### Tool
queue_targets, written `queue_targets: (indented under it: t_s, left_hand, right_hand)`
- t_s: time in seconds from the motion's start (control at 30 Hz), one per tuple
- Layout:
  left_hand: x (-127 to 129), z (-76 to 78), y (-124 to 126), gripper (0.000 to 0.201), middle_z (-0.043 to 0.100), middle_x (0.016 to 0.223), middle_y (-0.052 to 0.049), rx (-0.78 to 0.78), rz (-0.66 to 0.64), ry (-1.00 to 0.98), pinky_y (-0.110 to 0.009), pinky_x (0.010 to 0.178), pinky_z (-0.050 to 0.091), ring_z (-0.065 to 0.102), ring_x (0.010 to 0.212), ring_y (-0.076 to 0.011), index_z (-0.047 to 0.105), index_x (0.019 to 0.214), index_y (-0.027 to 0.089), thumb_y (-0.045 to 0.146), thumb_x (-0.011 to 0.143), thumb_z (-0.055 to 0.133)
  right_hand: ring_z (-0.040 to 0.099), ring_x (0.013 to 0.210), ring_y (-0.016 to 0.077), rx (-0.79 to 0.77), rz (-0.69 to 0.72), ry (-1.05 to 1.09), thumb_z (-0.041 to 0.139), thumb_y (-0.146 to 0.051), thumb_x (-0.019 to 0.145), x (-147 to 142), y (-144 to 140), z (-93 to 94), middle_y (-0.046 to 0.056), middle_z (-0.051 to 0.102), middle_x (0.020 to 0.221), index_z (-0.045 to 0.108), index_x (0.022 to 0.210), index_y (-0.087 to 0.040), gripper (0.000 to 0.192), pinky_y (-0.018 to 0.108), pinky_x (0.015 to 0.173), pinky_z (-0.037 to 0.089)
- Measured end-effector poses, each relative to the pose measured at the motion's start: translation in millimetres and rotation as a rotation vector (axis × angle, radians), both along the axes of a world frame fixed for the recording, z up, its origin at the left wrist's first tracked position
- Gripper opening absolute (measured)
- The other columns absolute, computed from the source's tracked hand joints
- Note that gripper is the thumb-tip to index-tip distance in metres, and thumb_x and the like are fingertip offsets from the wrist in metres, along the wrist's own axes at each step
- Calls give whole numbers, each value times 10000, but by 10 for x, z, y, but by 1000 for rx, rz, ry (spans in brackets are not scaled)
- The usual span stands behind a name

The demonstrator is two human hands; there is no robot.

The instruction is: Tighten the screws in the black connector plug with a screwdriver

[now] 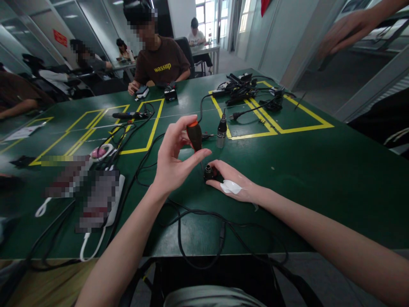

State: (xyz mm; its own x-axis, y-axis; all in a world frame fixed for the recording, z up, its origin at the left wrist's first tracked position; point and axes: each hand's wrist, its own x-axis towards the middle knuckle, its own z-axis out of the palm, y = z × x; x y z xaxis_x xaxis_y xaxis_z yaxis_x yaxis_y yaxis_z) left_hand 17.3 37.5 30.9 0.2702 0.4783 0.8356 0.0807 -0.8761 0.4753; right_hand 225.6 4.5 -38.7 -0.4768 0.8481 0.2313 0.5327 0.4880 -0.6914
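Observation:
My left hand point(174, 160) is closed round the handle of a screwdriver point(194, 135), dark with an orange end. The shaft points down beside a small black part with a metal collar point(208, 171). Thumb and fingers of my right hand point(234, 181) pinch that part on the green table point(303, 179). A white patch sticks to the back of the right hand. Just beyond both hands, a black and silver cylinder with a thin tip point(221, 131) stands upright. Whether the screwdriver tip touches the part I cannot tell.
Black cables point(204, 213) loop across the table in front of me. Two phones point(99, 200) with white leads lie at left. A pile of black cables and tools point(241, 87) sits at the back, near yellow tape point(306, 128). A person point(161, 59) sits opposite; another person's hand point(347, 32) is at upper right.

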Motion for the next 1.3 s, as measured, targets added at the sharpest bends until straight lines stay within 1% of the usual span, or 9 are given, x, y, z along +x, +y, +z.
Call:
queue_targets:
  t_s: [0.17,0.33,0.5,0.67,0.8,0.9,1.0,1.1,1.3]
  left_hand:
    - [0,16,-61,719,765,1243,-46,-37,-23,35,-317,916,674,782,953,-162,444,1599,358,320,966,785]
    - [6,39,-126,626,759,1267,-72,-66,-64,61,-334,919,682,804,974,-180,396,1613,360,360,1045,660]
    - [-39,-35,22,723,624,1459,-65,50,39,11,-317,932,645,715,1223,-244,494,1533,382,470,901,835]
    - [-23,-36,-6,704,714,1349,-55,5,24,40,-290,908,650,761,1045,-174,416,1608,363,378,990,753]
    - [15,5,-86,688,666,1481,-85,-18,-13,68,-317,943,663,772,1131,-197,320,1656,374,327,1054,650]
    - [-14,-13,-34,654,653,1495,-77,4,-5,77,-336,964,656,767,1143,-204,353,1626,390,399,1048,659]
    - [-71,-57,65,728,593,1537,-65,65,48,32,-294,922,646,720,1215,-225,445,1567,392,472,936,798]
    - [-87,-70,89,729,641,1471,-56,45,39,7,-270,895,647,738,1114,-184,472,1551,381,443,918,828]
    - [-4,-13,-59,692,729,1364,-70,-34,-22,53,-313,946,661,785,1081,-186,338,1639,367,335,1039,682]
  right_hand:
    - [644,972,266,8,12,2,734,-299,956,3,0,-11,86,675,1057,601,1155,-211,256,441,908,563]
    - [645,970,275,-3,1,-8,731,-299,953,1,-9,-9,99,676,1075,602,1171,-206,270,453,906,562]
    - [642,962,272,6,4,-27,735,-290,953,4,3,-13,93,679,1066,599,1166,-205,266,451,911,559]
    - [647,979,273,31,22,-30,725,-306,967,16,11,-20,99,687,1078,598,1175,-202,265,446,914,560]
    - [652,970,274,43,21,-23,722,-324,969,21,14,-32,95,691,1068,605,1178,-214,263,442,897,566]
    - [650,966,274,43,17,-28,724,-327,966,21,16,-42,90,692,1061,607,1187,-216,273,445,896,564]
    - [647,969,276,46,18,-27,720,-323,969,22,15,-44,92,695,1065,610,1193,-215,272,454,904,562]
    - [647,966,279,45,22,-24,717,-326,972,27,14,-41,98,694,1061,613,1191,-209,269,462,906,563]
    - [650,970,273,46,17,-24,721,-316,967,21,15,-42,96,694,1062,609,1190,-208,271,455,907,561]
